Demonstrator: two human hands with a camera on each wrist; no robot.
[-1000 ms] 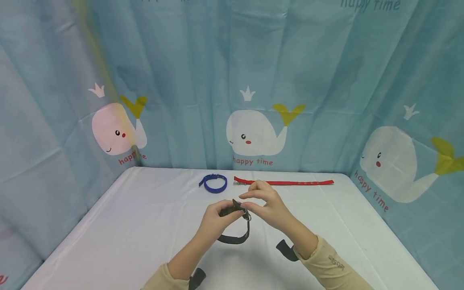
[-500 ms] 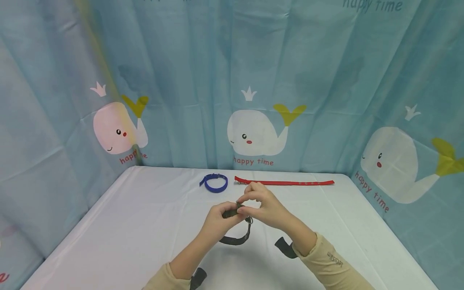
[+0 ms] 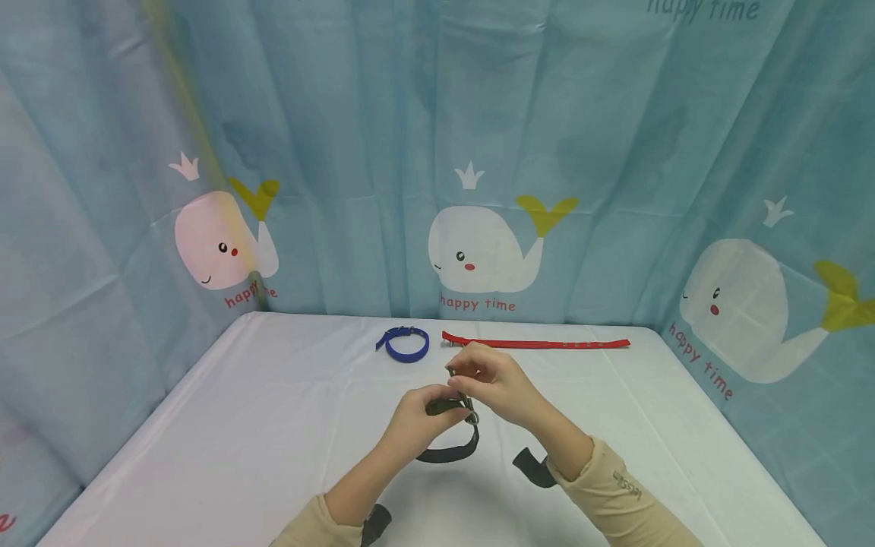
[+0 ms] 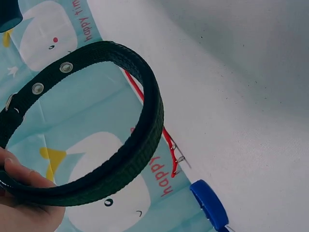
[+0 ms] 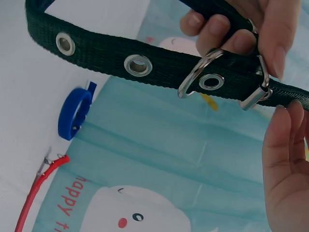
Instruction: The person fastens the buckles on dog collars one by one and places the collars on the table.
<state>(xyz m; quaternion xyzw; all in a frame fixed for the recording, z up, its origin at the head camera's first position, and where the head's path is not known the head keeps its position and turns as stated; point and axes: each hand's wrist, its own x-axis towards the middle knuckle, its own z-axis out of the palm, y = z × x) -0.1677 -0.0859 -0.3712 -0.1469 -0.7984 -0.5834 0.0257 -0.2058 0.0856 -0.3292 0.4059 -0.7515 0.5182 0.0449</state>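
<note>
A dark green pet collar (image 3: 447, 455) forms a loop above the table, with metal eyelets along its strap in both wrist views. My left hand (image 3: 418, 419) grips it close to the buckle (image 5: 256, 98) and the D-ring (image 5: 195, 75). Over the buckle, my right hand (image 3: 497, 386) pinches the strap's end between thumb and fingers. The right wrist view has the strap passing through the buckle frame towards the right fingertips (image 5: 280, 118). In the left wrist view, the loop hangs out from the left hand (image 4: 31, 205).
At the back of the white table (image 3: 239, 410) lies a blue collar (image 3: 407, 359), buckled into a ring. Right of it a red collar (image 3: 547, 345) is stretched out flat. A blue whale-print curtain (image 3: 355, 251) encloses the table's back and sides.
The right hand first closed on the strap's end beside the left hand, then drew it slightly up and right. More of the buckle and ring shows between the hands. The other collars stayed put.
</note>
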